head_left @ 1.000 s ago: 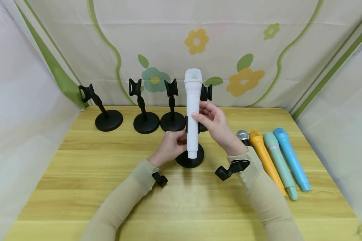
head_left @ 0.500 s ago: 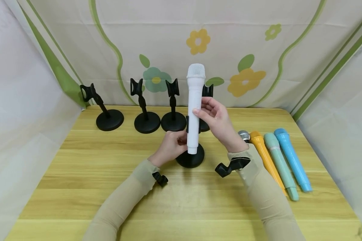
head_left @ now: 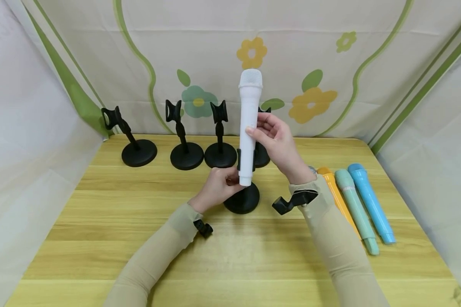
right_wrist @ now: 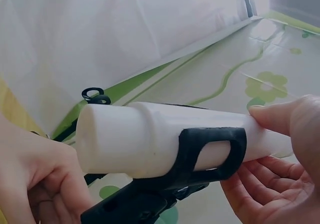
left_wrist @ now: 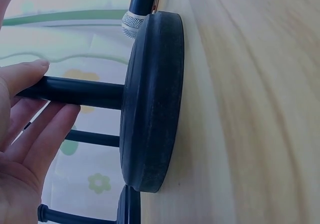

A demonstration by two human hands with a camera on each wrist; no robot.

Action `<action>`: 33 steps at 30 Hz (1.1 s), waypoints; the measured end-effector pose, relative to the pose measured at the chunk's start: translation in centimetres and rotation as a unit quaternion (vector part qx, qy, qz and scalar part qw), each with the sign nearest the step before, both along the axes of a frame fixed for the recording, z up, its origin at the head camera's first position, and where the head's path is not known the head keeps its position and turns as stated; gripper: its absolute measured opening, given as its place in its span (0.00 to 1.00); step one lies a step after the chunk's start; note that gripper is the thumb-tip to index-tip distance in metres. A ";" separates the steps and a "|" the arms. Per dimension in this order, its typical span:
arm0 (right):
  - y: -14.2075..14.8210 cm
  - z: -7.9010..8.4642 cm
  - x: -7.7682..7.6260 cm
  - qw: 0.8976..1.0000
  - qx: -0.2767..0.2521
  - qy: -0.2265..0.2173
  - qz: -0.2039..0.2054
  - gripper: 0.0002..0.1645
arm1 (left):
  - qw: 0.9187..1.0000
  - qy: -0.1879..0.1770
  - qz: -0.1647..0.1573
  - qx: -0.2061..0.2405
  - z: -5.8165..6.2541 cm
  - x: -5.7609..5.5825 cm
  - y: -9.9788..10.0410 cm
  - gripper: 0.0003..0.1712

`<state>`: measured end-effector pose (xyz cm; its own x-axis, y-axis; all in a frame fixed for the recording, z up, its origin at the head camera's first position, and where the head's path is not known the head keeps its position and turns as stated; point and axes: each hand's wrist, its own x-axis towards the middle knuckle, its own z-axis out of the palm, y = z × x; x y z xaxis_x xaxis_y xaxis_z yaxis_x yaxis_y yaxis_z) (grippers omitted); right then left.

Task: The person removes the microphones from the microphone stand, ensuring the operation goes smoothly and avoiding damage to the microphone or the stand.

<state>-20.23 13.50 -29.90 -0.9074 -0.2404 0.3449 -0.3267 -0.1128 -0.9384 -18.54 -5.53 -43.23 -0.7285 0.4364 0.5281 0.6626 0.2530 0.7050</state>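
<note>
A white microphone [head_left: 249,106] stands nearly upright in the clip of a black desk stand [head_left: 242,202], head at the top. My right hand [head_left: 282,149] pinches its body between thumb and fingers, above the clip. Lower down, my left hand [head_left: 217,189] grips the stand. In the left wrist view its thumb and fingers wrap the pole [left_wrist: 82,92], just above the round base [left_wrist: 152,103], which sits on the table. The right wrist view shows the open-sided clip [right_wrist: 240,149] cradling the lower part of the microphone, whose tail end sticks out past it.
Several more black stands with vacant clips, such as the leftmost stand [head_left: 139,152], line the table's back edge. On the right lie an orange microphone [head_left: 336,189], a green microphone [head_left: 357,209] and a blue microphone [head_left: 372,204]. A silver-headed microphone [head_left: 313,170] is mostly hidden by the right wrist.
The white microphone has slid upward through the clip, carried by my right hand, so less of its tail hangs below. My left hand and the stand have stayed in place.
</note>
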 end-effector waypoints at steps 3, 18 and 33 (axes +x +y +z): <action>0.0 0.2 -0.2 1.000 -0.004 -0.004 -0.001 0.22 | 1.000 0.004 0.004 -0.002 0.0 0.0 0.1 0.08; 1.3 4.8 -3.3 0.992 -0.088 -0.019 -0.092 0.22 | 1.000 -0.017 -0.025 0.003 0.4 0.1 0.2 0.08; 3.4 3.9 -4.1 0.990 -0.069 -0.035 -0.118 0.23 | 0.999 -0.033 -0.022 -0.001 0.5 0.2 0.1 0.08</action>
